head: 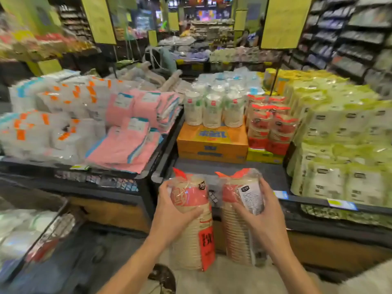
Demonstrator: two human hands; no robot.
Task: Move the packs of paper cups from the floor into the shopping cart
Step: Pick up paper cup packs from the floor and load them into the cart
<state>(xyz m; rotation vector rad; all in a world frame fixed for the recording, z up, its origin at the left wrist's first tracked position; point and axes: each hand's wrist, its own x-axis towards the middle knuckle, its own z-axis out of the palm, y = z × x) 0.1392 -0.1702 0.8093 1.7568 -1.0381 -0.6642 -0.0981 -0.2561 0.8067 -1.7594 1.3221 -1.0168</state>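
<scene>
Low at the centre of our view, we hold two packs of paper cups, one in each hand, side by side and just apart. Our left hand (171, 211) wraps its fingers around the upper part of the left pack (194, 225), thumb across the red label. Our right hand (263, 211) closes around the top of the right pack (239, 217), fingers over a white printed sticker. Both packs are long sleeves of stacked cups in clear film, standing nearly upright, their long axes running from the knotted red tops down toward our lap. Each pack hangs below its own fingers, off the floor and in the air.

Ahead is a store display with shelves (275, 179) of cups, napkins and tissue packs. At the lower left edge we see a wire frame that may be the cart (42, 236); the picture is blurred there, so we cannot be sure. If so, the cart lies to our left, nearer the left hand, and the packs would swing that way.
</scene>
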